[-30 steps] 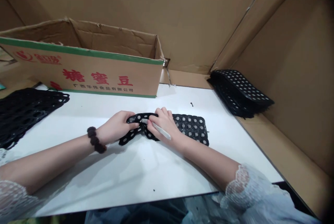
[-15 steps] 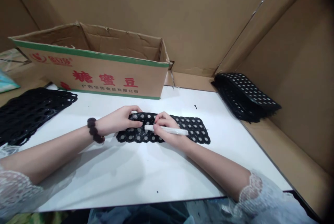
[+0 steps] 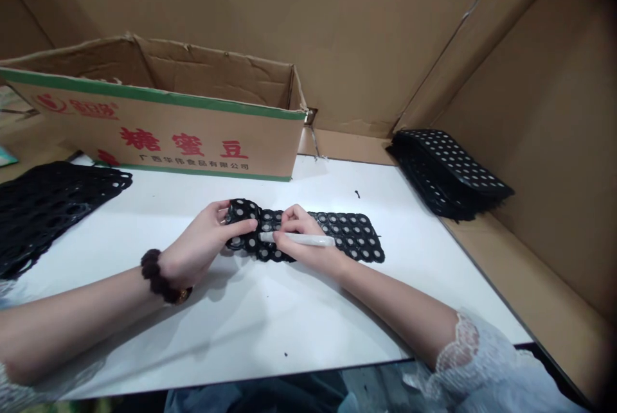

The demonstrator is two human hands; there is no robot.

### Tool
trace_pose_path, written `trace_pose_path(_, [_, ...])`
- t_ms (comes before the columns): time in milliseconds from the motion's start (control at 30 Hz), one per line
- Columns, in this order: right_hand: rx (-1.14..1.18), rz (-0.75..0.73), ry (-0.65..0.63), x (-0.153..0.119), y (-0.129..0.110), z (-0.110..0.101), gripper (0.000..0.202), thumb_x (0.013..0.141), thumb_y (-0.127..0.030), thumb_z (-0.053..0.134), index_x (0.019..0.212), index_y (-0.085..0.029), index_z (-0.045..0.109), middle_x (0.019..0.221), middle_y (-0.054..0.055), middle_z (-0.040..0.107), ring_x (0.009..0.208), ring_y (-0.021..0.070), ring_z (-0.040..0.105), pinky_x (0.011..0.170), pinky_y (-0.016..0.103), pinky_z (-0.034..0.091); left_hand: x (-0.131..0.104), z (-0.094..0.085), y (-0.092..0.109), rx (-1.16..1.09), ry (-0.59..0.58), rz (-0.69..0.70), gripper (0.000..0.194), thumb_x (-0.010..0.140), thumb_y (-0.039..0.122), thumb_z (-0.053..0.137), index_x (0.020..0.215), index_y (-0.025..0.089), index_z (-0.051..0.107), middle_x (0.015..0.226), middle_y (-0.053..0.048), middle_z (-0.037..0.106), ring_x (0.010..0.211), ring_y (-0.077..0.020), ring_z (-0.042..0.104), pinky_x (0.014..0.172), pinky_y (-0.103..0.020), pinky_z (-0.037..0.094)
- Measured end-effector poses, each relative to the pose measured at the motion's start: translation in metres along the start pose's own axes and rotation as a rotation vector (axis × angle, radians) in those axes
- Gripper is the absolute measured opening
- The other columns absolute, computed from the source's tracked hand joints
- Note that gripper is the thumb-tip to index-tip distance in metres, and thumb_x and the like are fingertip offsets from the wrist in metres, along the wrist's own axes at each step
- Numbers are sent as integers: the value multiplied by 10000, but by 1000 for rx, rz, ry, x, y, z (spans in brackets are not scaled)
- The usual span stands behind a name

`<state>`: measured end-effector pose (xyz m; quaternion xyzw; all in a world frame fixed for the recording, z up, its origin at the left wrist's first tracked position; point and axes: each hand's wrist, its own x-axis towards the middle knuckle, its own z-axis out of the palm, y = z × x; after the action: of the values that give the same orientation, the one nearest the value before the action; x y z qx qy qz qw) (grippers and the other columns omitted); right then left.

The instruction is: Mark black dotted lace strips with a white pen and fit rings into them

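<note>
A black strip (image 3: pixel 359 233) with rows of pale round dots lies across the white table. Its left end is lifted and bent up in my left hand (image 3: pixel 200 243), whose thumb presses on top while the other fingers are partly hidden behind. My right hand (image 3: pixel 308 246) is closed round a white pen-like tool (image 3: pixel 313 240) and rests over the strip's middle. The tool's left tip is close to my left thumb, by the bend in the strip; whether it touches the strip cannot be made out.
An open cardboard box (image 3: pixel 183 137) with red lettering stands behind my hands. Black perforated sheets (image 3: pixel 53 201) lie at the left. Dotted black pieces (image 3: pixel 453 169) are stacked at the right. Cardboard walls (image 3: pixel 361 34) enclose the white table (image 3: pixel 231 349).
My left hand has shifted a little left and lower, and the strip's left end, flat before, is now raised and bent. My right hand with the tool has moved slightly left.
</note>
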<state>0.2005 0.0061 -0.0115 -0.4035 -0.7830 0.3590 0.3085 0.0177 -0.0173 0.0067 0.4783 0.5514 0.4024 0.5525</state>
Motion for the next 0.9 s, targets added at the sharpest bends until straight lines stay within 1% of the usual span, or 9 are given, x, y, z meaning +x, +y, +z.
trace_pose_path(67, [8, -2, -14, 0, 1, 0, 246, 762, -264, 505, 544, -150, 523, 855, 17, 405, 745, 89, 467, 709, 235, 390, -3, -1, 0, 1, -43, -1, 357, 682, 332, 628, 978, 149, 548, 944, -66, 627, 842, -213, 599, 681, -297, 485])
trace_pose_path(200, [18, -6, -27, 0, -1, 0, 272, 762, -293, 515, 530, -150, 509, 844, 19, 394, 751, 96, 459, 705, 239, 387, -1, -8, 3, 104, -83, -26, 281, 716, 235, 527, 987, 167, 559, 878, -34, 631, 803, -198, 587, 669, -287, 462])
trace_pose_path(333, [8, 9, -31, -1, -3, 0, 277, 763, -299, 516, 530, -150, 492, 845, 19, 394, 755, 98, 461, 720, 247, 385, 5, -11, 5, 397, -22, 149, 288, 704, 178, 485, 984, 209, 548, 864, 6, 607, 816, -183, 550, 681, -267, 436])
trace_pose_path(400, [-7, -1, -28, -1, -2, 1, 272, 766, -297, 511, 537, -151, 490, 852, 17, 399, 762, 98, 467, 738, 250, 383, 5, -11, 6, 453, -38, 167, 270, 721, 201, 474, 984, 220, 531, 868, 12, 597, 785, -173, 547, 647, -257, 442])
trace_pose_path(533, [-25, -34, -11, -1, 1, 3, 239, 769, -300, 504, 578, -158, 487, 860, 13, 408, 796, 102, 474, 764, 253, 383, 4, -11, 8, 350, -207, 46, 337, 730, 345, 527, 1043, 226, 484, 930, -11, 599, 730, -176, 574, 550, -248, 466])
trace_pose_path(600, [-32, -33, -10, -1, 1, 3, 211, 769, -300, 501, 609, -162, 489, 864, 12, 408, 798, 103, 473, 760, 257, 385, 4, -12, 9, 376, -265, 10, 309, 697, 350, 577, 961, 198, 526, 856, -10, 620, 707, -171, 579, 563, -242, 468])
trace_pose_path(733, [-38, -22, -17, -2, -1, 2, 194, 767, -304, 500, 632, -165, 489, 877, 12, 407, 791, 103, 471, 752, 262, 385, 8, -17, 12, 472, -335, -79, 166, 705, 318, 552, 710, 152, 564, 632, -9, 614, 568, -146, 553, 507, -227, 440])
trace_pose_path(800, [-27, -32, -23, -2, -2, 1, 176, 762, -292, 505, 641, -165, 496, 876, 11, 406, 787, 103, 471, 749, 259, 386, 9, -18, 11, 470, -351, -101, 172, 710, 316, 540, 692, 146, 560, 604, -19, 613, 534, -145, 549, 477, -228, 431])
trace_pose_path(900, [4, -32, -34, -1, -2, 0, 144, 754, -272, 511, 657, -165, 519, 882, 11, 405, 775, 100, 470, 735, 251, 387, 12, -21, 10, 401, -376, -164, 177, 703, 304, 549, 772, 142, 570, 684, -45, 641, 570, -166, 587, 504, -251, 461])
